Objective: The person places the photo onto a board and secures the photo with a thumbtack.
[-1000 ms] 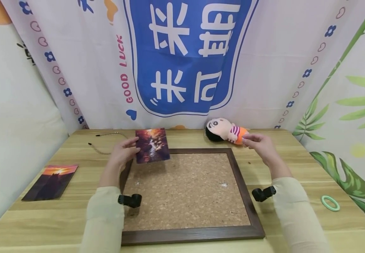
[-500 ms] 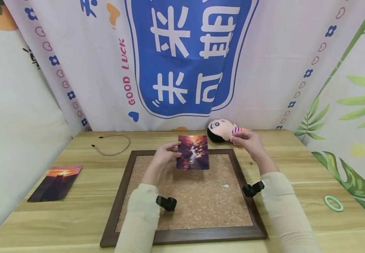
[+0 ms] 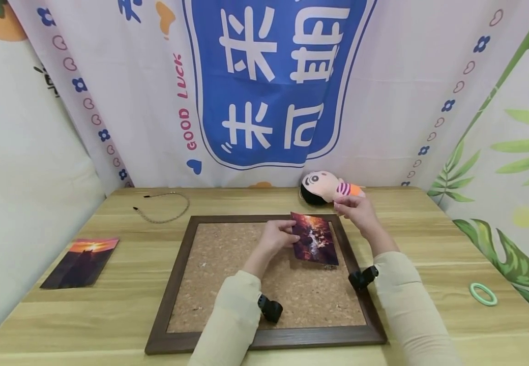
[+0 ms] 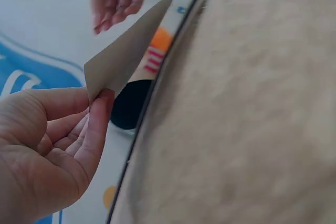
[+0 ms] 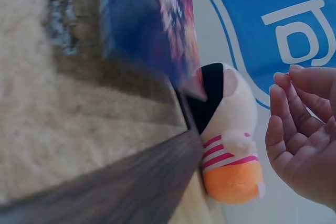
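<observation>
My left hand [image 3: 277,235] pinches a photo print [image 3: 316,241] by its left edge, thumb and fingers on either side. The print shows a fiery orange and dark purple scene; its plain back [image 4: 123,51] faces the left wrist view. It is tilted above the upper right part of a cork board [image 3: 241,284] with a dark brown wooden frame [image 3: 264,339]. My right hand [image 3: 358,214] is beyond the board's upper right corner, thumb and index fingertips together. A tiny reddish speck shows between them in the right wrist view; cannot tell its kind.
Behind the board's right end lies a plush doll [image 3: 321,187] with an orange bottom. A second print, a sunset [image 3: 81,262], lies on the table at left. A thin chain [image 3: 184,208] with black tips is at back left, and a mint-green ring [image 3: 483,294] at right.
My left hand has carried the print rightward across the board, from its upper left to its upper right, and tilted it. My right hand has shifted slightly left, fingertips still together.
</observation>
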Demonstrator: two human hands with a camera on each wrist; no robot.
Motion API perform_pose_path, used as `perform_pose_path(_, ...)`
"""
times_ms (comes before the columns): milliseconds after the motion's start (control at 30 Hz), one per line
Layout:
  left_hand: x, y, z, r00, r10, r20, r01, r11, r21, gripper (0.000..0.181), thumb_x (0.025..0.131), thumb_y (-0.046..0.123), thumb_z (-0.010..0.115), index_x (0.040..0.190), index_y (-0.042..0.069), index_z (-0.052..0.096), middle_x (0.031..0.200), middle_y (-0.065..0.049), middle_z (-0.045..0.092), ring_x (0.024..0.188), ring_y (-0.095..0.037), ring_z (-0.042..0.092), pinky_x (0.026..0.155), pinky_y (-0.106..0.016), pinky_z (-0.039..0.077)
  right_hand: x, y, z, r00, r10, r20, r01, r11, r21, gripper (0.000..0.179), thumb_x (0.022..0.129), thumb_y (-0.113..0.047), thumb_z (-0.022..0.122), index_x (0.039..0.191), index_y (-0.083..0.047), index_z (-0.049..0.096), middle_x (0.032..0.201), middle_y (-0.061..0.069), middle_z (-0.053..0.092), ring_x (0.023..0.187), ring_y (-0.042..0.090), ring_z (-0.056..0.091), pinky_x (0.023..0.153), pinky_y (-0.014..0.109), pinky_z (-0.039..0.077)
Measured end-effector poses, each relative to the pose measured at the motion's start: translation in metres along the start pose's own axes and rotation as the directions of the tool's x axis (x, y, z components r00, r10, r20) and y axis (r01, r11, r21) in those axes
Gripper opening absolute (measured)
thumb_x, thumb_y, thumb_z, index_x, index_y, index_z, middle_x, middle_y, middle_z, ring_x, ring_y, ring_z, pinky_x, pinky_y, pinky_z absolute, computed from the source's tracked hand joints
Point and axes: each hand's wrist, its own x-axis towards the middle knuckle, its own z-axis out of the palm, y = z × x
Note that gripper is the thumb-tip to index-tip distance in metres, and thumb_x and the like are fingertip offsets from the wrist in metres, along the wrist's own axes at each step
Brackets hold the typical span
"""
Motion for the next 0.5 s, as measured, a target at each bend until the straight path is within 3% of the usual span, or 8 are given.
perform_pose_path(233,0.003,-0.011,0.013,0.999,0.034,0.03,-0.037,0.994,0.107,0.044,0.068,-0.008,0.067,0.111,-0.008,0.055,0.069,-0.006,0.051,0.055,-0.012,0.054,0.053,-0.026,0.048,-0.002,0.011,0.003,1.0,-0.005,-0.003,0.005,1.0,0.003,0.023,0.08,-0.001,0.058,0.095,0.016,0.055,0.07,-0.001,0.059,0.067,0.024,0.057,0.058,0.028,0.044)
perform_pose_path(367,0.006,-0.017,0.013,0.998,0.062,0.033,-0.068,0.972,0.226,0.043,0.069,-0.004,0.068,0.109,-0.007,0.056,0.058,-0.001,0.049,0.048,-0.009,0.05,0.048,-0.022,0.045,0.0,0.015,0.005,1.0,-0.009,0.003,0.009,1.0,-0.015,0.024,0.08,-0.001,0.058,0.095,0.016,0.055,0.072,0.002,0.059,0.067,0.026,0.057,0.059,0.031,0.044)
perform_pose_path(500,0.008,-0.021,0.012,0.996,0.073,0.046,-0.084,0.941,0.327,0.043,0.07,0.001,0.069,0.11,-0.005,0.056,0.056,0.001,0.05,0.046,-0.007,0.046,0.044,-0.02,0.038,0.0,0.018,0.009,1.0,0.005,0.009,-0.005,1.0,-0.011,0.022,0.08,-0.001,0.057,0.094,0.016,0.055,0.083,0.012,0.06,0.069,0.026,0.057,0.063,0.035,0.045)
